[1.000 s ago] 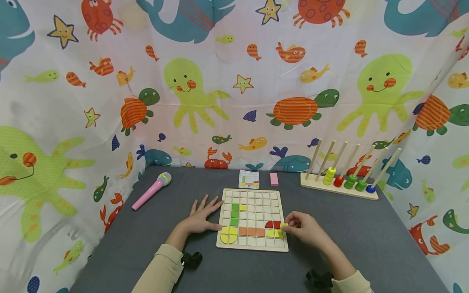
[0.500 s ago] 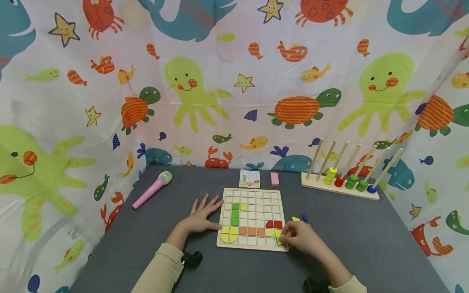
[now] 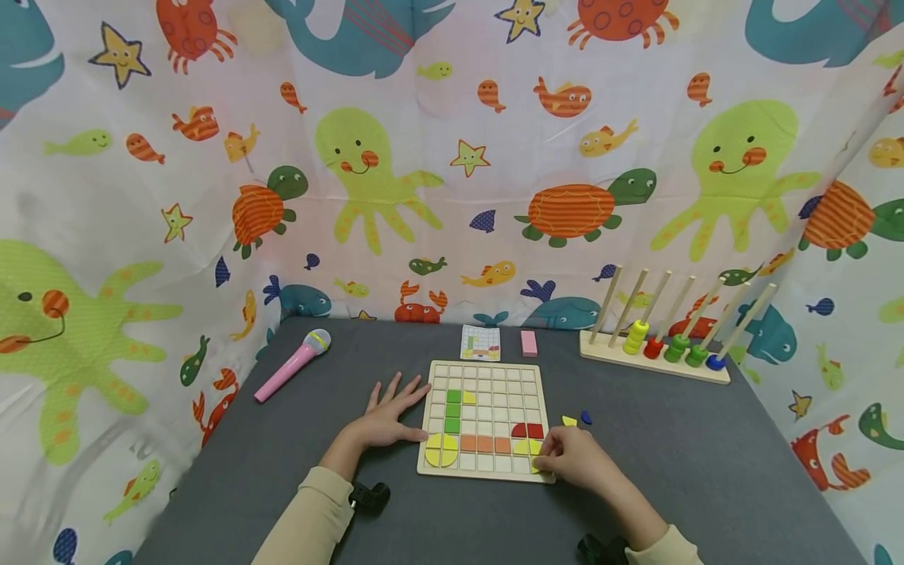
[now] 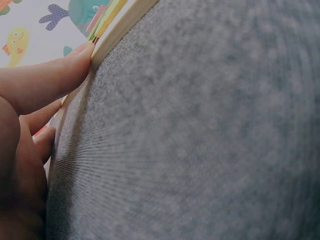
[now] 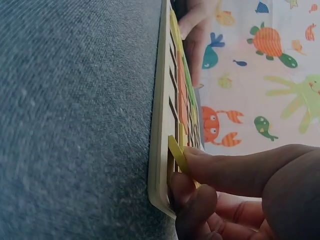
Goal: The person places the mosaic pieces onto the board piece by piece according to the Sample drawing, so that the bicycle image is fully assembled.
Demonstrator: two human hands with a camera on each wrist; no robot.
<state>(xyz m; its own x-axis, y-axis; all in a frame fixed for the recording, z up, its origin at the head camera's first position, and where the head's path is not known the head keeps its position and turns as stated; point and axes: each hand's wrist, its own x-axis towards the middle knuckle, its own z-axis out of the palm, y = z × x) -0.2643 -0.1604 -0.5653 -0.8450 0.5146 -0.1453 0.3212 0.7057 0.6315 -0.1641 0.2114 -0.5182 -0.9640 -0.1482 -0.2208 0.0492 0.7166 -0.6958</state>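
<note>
A pale wooden grid board [image 3: 494, 464] lies on the table in front of me. My left hand [image 3: 381, 424] rests at its left side, fingers spread and straight, the thumb touching the edge. At the near right corner my right hand [image 3: 582, 459] pinches a small yellow tile [image 5: 177, 152] between thumb and fingers; the right wrist view shows it tilted in a corner cell. Green squares [image 3: 453, 410], orange squares [image 3: 485, 445], a yellow four-piece circle [image 3: 441, 450] and red pieces [image 3: 535, 431] sit in other cells. The fingers partly hide the corner.
Loose yellow [image 3: 569, 421] and blue [image 3: 586, 417] pieces lie right of the board. Behind it are a pattern card [image 3: 480, 344] and a pink block [image 3: 529, 344]. A pink toy microphone [image 3: 293, 366] lies left; a peg stand with rings [image 3: 653, 359] stands back right.
My right hand has moved the yellow tile from the board's right edge down to the near right corner cell, uncovering the loose pieces beside the board. The left hand has stayed put.
</note>
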